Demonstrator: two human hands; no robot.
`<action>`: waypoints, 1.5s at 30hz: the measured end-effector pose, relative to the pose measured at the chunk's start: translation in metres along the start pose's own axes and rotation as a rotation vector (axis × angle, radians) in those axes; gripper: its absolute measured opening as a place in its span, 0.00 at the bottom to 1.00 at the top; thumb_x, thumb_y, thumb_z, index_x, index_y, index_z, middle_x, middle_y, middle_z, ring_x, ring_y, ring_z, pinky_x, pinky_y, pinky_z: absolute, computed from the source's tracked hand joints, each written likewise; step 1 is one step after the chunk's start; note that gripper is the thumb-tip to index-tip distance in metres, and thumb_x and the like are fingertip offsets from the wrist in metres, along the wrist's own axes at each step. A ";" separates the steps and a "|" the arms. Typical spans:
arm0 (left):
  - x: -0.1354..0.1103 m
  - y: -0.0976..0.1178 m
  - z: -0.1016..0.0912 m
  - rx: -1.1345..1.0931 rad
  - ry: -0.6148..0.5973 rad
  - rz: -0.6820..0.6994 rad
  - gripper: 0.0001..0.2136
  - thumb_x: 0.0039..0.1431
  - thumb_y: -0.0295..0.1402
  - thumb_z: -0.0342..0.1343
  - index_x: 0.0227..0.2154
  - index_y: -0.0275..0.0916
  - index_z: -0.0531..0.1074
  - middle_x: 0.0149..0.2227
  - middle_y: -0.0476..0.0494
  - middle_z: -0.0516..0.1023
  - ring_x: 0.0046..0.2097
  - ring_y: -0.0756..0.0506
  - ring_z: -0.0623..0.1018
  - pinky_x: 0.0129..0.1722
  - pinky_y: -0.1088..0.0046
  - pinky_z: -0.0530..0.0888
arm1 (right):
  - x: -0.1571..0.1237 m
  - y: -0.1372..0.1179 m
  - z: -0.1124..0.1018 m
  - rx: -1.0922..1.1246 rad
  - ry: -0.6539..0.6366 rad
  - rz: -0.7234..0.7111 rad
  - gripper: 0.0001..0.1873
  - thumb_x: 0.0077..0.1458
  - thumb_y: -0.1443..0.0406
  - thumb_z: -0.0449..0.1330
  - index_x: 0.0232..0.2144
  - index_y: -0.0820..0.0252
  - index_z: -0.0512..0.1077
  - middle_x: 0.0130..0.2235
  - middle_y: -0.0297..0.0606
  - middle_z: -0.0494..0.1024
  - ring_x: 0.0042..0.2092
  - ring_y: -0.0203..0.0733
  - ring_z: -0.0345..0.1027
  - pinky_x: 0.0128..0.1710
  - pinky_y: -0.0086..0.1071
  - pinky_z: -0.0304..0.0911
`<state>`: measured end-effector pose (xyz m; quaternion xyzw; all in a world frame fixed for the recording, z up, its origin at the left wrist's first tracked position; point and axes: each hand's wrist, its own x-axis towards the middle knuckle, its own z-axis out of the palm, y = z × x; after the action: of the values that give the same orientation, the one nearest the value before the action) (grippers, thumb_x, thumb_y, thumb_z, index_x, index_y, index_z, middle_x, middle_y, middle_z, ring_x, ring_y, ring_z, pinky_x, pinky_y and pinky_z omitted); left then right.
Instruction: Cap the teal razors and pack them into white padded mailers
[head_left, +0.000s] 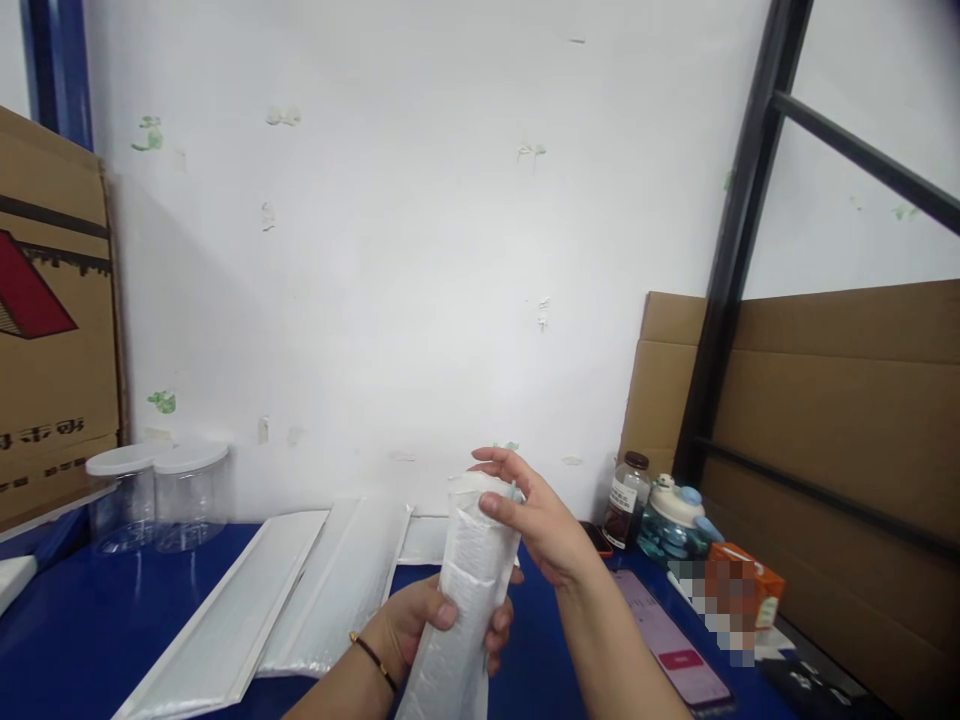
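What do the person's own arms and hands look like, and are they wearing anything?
No gloves or sleeves show; the forearms are bare as far as the picture reaches. By the left hand, the wrist wears a thin dark bracelet with a gold-coloured bead. The right hand and wrist show nothing worn.

- Held envelope (466,585): 1, serving as the landmark.
- Hands: 2, left hand (418,615) and right hand (536,512), both on the held envelope.
- Bracelet (371,660): 1, left of the held envelope.
- Flat envelopes (232,600): at least 3, left of and behind the held envelope; overlap obscures the exact number.
- Lidded clear jars (191,500): 2, far left of the held envelope.
- Printed carton (52,370): 1, far left of the held envelope.
- Brown-capped bottle (622,505): 1, right of the held envelope.
- Teal jug (670,530): 1, right of the held envelope, past the bottle.
- Lit phone (671,640): 1, right of the held envelope.
- Orange box (766,585): 1, farther right of the held envelope, partly blurred.
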<state>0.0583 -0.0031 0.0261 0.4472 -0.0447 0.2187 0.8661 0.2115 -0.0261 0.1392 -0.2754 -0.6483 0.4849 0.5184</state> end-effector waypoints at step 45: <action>-0.070 0.092 -0.037 1.104 1.460 -0.059 0.32 0.45 0.39 0.58 0.53 0.32 0.57 0.53 0.26 0.64 0.54 0.36 0.67 0.49 0.61 0.67 | 0.029 0.133 -0.056 -0.412 0.533 0.163 0.11 0.51 0.55 0.54 0.27 0.56 0.63 0.22 0.32 0.68 0.17 0.37 0.63 0.16 0.31 0.56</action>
<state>-0.0476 0.0491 0.0539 0.5495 0.6361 0.4151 0.3479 0.2360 0.0686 0.0289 -0.5420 -0.5504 0.2947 0.5625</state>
